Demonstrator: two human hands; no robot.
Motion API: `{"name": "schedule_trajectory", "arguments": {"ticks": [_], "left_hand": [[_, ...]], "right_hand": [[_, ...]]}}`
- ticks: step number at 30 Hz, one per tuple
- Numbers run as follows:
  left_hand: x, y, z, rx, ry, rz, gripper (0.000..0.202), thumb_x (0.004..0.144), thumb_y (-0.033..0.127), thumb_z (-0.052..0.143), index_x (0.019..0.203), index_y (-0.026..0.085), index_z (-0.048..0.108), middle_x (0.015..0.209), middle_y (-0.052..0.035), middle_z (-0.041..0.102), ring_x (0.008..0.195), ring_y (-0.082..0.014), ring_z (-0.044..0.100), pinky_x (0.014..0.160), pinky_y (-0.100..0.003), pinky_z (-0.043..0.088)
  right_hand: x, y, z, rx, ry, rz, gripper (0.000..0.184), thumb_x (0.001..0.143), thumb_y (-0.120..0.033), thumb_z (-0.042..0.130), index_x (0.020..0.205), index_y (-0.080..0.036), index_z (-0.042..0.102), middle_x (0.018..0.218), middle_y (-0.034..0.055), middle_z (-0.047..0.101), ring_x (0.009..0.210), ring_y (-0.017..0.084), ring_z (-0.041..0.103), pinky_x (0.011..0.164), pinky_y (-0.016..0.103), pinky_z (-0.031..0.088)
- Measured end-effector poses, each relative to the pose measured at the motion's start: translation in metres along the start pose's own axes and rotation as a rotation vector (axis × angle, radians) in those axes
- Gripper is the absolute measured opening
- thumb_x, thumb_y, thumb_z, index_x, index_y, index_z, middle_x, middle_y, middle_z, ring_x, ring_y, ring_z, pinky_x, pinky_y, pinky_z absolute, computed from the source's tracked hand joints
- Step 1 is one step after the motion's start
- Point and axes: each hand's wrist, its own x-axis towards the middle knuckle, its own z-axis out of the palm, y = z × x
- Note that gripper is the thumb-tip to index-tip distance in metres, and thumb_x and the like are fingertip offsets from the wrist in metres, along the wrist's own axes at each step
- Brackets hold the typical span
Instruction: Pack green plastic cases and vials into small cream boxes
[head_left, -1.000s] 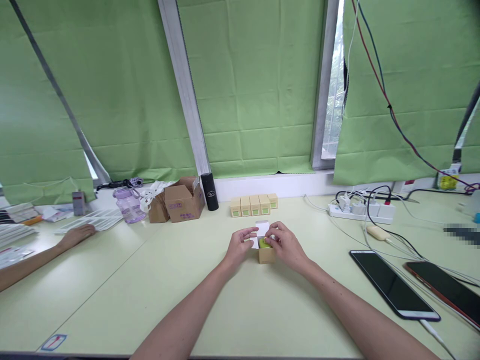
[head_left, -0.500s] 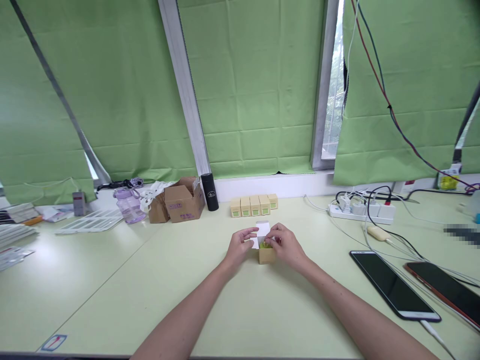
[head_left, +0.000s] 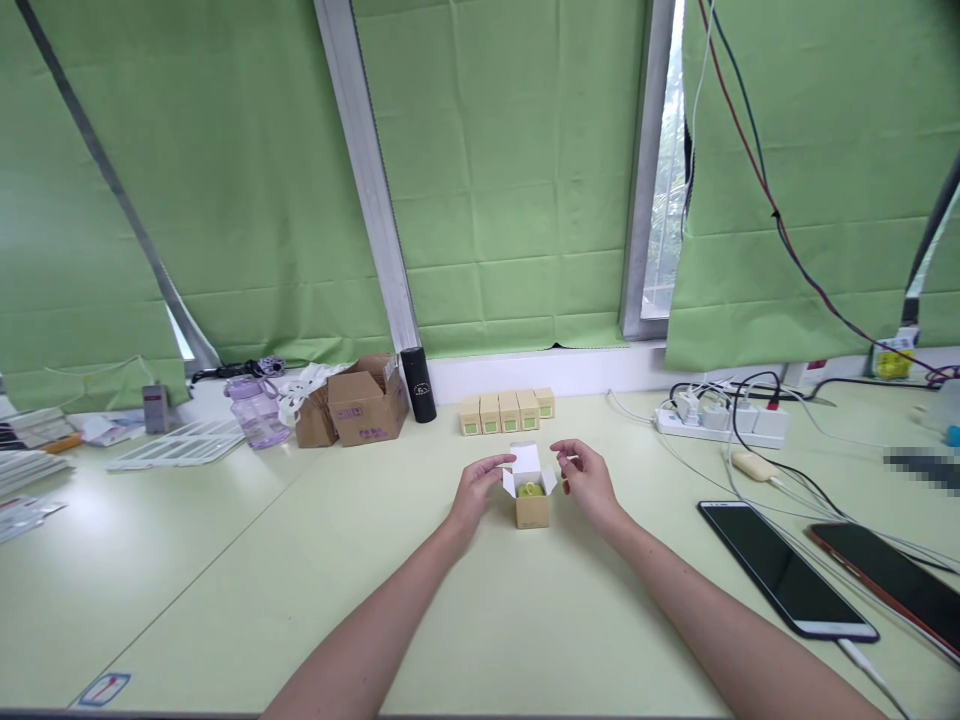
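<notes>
A small brown box stands on the table in front of me, its white lid flap raised at the back and its side flaps spread. Inside it sits a yellow-green round thing whose kind I cannot make out. To the left of the box is my left hand, open, with a finger stretched toward the lid flap. My right hand hovers just to the right of the box, fingers loosely bent and apart, holding nothing.
Several small closed boxes stand in a row toward the wall. Behind on the left are a cardboard carton, a black cylinder and a purple bottle. A power strip, cables and two phones lie to the right.
My right hand has drawn back to the right from the box, and the yellow-green thing inside now shows clearly. The right side flap is now visible. My left hand has barely moved.
</notes>
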Motion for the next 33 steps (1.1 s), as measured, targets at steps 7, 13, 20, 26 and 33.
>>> {"name": "schedule_trajectory", "arguments": {"ticks": [7, 13, 20, 26, 33], "left_hand": [[-0.002, 0.0, 0.002, -0.014, -0.002, -0.002, 0.037, 0.077, 0.03, 0.067, 0.108, 0.016, 0.08, 0.091, -0.0068, 0.076, 0.085, -0.0202, 0.066, 0.084, -0.031, 0.047], [-0.002, -0.004, 0.003, -0.016, -0.04, 0.012, 0.04, 0.076, 0.033, 0.074, 0.112, 0.016, 0.073, 0.087, -0.0057, 0.074, 0.085, -0.0207, 0.067, 0.083, -0.032, 0.046], [-0.006, -0.002, 0.006, 0.006, -0.067, 0.021, 0.042, 0.08, 0.04, 0.077, 0.114, 0.019, 0.066, 0.097, -0.0078, 0.075, 0.095, -0.0231, 0.07, 0.089, -0.033, 0.047], [-0.008, -0.003, 0.009, 0.02, -0.075, 0.01, 0.052, 0.078, 0.05, 0.083, 0.115, 0.02, 0.062, 0.096, -0.0068, 0.073, 0.095, -0.0239, 0.071, 0.089, -0.033, 0.047], [-0.005, -0.012, 0.009, 0.035, -0.129, 0.004, 0.058, 0.08, 0.054, 0.081, 0.119, 0.022, 0.053, 0.095, -0.0062, 0.073, 0.089, -0.0223, 0.071, 0.084, -0.032, 0.046]], "right_hand": [[-0.004, -0.001, 0.005, 0.103, -0.008, 0.125, 0.033, 0.068, -0.033, 0.065, 0.099, -0.022, 0.066, 0.088, 0.0003, 0.057, 0.061, 0.014, 0.053, 0.045, 0.026, 0.043], [-0.007, -0.004, 0.007, 0.148, -0.019, 0.218, 0.042, 0.061, -0.025, 0.062, 0.102, -0.023, 0.064, 0.088, 0.0002, 0.058, 0.06, 0.014, 0.055, 0.045, 0.025, 0.043], [-0.01, -0.007, 0.007, 0.21, -0.032, 0.27, 0.053, 0.052, -0.021, 0.055, 0.104, -0.024, 0.062, 0.09, 0.0, 0.058, 0.061, 0.013, 0.055, 0.045, 0.024, 0.041], [-0.01, -0.01, 0.008, 0.269, -0.053, 0.285, 0.053, 0.051, -0.021, 0.055, 0.104, -0.025, 0.061, 0.088, -0.0005, 0.056, 0.061, 0.014, 0.056, 0.044, 0.024, 0.039], [-0.012, -0.01, 0.009, 0.318, -0.085, 0.292, 0.053, 0.053, -0.02, 0.058, 0.105, -0.025, 0.06, 0.088, -0.0009, 0.056, 0.061, 0.014, 0.056, 0.044, 0.024, 0.039]]}}
